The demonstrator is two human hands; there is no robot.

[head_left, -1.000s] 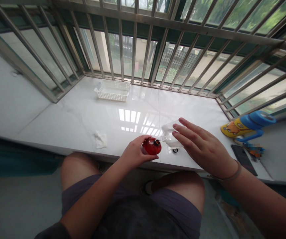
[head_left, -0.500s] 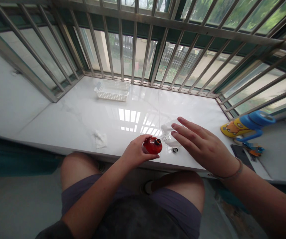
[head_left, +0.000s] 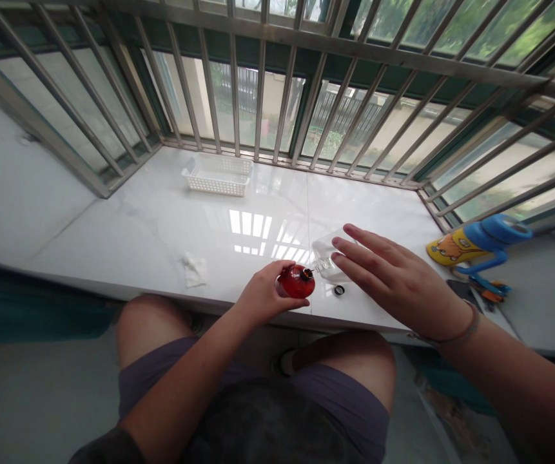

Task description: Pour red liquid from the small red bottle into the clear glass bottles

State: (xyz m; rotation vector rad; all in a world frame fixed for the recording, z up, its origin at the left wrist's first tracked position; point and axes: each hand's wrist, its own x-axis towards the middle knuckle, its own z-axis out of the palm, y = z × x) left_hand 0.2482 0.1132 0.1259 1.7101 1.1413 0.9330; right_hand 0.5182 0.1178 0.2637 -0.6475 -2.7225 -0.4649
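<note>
My left hand is wrapped round a red bottle with a dark, uncapped neck, near the front edge of the white counter. Fingers outstretched, my right hand hovers to the right with nothing in it. Partly behind its fingers lies a clear plastic bottle on its side, its neck pointing at the red bottle's mouth; whether the two touch I cannot tell. Just below the clear bottle sits a small black ring-like cap.
A white perforated basket stands at the back by the metal window bars. A crumpled white tissue lies left of my left hand. At the right are a yellow and blue drinking bottle, a dark flat object and an orange-blue item.
Hardly anything differs. My right hand has shifted very slightly, still spread, and my left hand keeps the red bottle in the same place.
</note>
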